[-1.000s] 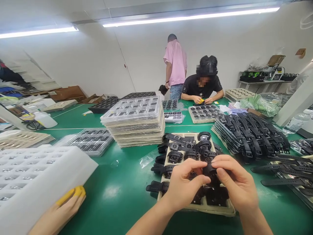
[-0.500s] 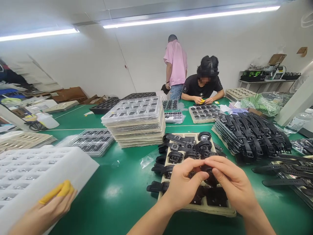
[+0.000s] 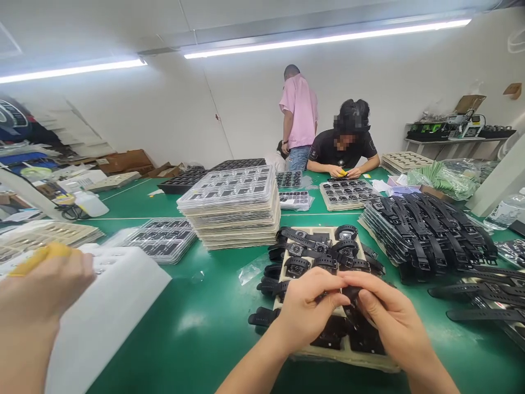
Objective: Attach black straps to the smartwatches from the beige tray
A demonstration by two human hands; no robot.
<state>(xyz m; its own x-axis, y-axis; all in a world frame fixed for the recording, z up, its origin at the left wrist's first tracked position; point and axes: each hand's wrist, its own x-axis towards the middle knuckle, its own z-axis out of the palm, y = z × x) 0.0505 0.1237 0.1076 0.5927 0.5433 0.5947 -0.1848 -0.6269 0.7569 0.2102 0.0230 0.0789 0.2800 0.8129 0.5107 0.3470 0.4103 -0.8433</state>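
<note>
A beige tray [image 3: 356,358] filled with black smartwatches lies before me on the green table. Over its near half, my left hand [image 3: 314,303] and my right hand [image 3: 385,312] meet fingertip to fingertip. Between them they pinch a dark watch [image 3: 351,298], largely covered by my fingers. More watches [image 3: 297,266] sit in the tray's compartments, and several black straps [image 3: 262,316] hang over its left edge.
Stacked trays [image 3: 233,219] stand behind on the left; a pile of strapped watches [image 3: 426,230] is at right. At the left, a co-worker's hand [image 3: 53,273] with yellow finger covers is over a white foam block [image 3: 110,312]. Another person [image 3: 344,142] sits opposite.
The co-worker's hand at the left has moved up and left over the foam block. My hands keep their pinch on the watch; the whole view has shifted slightly.
</note>
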